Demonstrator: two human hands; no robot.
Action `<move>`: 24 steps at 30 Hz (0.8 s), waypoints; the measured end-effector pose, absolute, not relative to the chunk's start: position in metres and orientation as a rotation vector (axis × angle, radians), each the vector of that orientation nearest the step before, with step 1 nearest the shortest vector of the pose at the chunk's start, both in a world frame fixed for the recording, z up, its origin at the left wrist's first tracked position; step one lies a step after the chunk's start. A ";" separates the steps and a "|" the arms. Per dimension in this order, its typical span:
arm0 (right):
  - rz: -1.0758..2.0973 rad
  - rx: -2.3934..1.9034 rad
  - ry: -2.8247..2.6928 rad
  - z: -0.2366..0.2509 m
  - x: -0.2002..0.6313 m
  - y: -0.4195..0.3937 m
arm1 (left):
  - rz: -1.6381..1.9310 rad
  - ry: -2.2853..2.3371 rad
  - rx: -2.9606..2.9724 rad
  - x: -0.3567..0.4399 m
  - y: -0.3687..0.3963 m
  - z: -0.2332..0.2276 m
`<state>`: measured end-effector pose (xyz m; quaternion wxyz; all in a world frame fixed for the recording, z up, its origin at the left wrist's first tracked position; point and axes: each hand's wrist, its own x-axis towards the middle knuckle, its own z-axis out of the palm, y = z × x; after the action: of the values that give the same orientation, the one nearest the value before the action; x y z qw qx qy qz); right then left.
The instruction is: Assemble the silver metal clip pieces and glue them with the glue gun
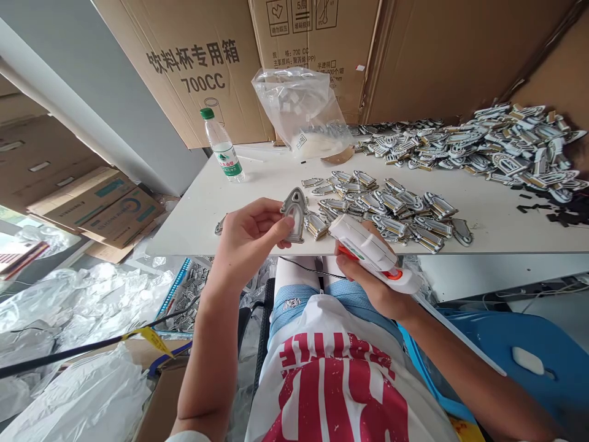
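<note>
My left hand [251,233] pinches a small grey-and-white arch-shaped piece [296,209] between thumb and fingers, upright above the table's front edge. A little to the right, my right hand [368,279] is wrapped round a white glue gun [375,248] with an orange trigger. Its nozzle points up and left, toward the piece, with a gap between them. Just behind the gun, a loose pile of similar arch-shaped pieces [391,205] lies on the white table [257,190]. Another small piece [219,226] is partly hidden behind my left wrist.
A plastic water bottle [222,147] and a clear bag [301,110] stand at the back against cardboard boxes [193,61]. At the right rises a large heap of pieces [497,147], with black scraps [561,212] nearby. A blue stool [501,344] is below the table.
</note>
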<state>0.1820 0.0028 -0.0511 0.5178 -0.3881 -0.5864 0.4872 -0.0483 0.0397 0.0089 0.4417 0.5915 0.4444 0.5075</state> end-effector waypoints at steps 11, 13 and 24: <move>1.298 -0.949 -1.361 -0.056 0.181 0.006 | 1.233 1.017 1.443 -0.051 0.042 0.004; 1.282 -0.964 -1.401 -0.053 0.180 0.004 | 1.227 0.998 1.433 -0.051 0.043 0.004; 1.257 -1.008 -1.400 -0.051 0.178 0.002 | 1.283 1.001 1.346 -0.051 0.045 0.006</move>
<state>0.1781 0.0023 -0.0514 0.4827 -0.4135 -0.5744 0.5158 -0.0513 0.0451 0.0057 0.4926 0.5547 0.4125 0.5287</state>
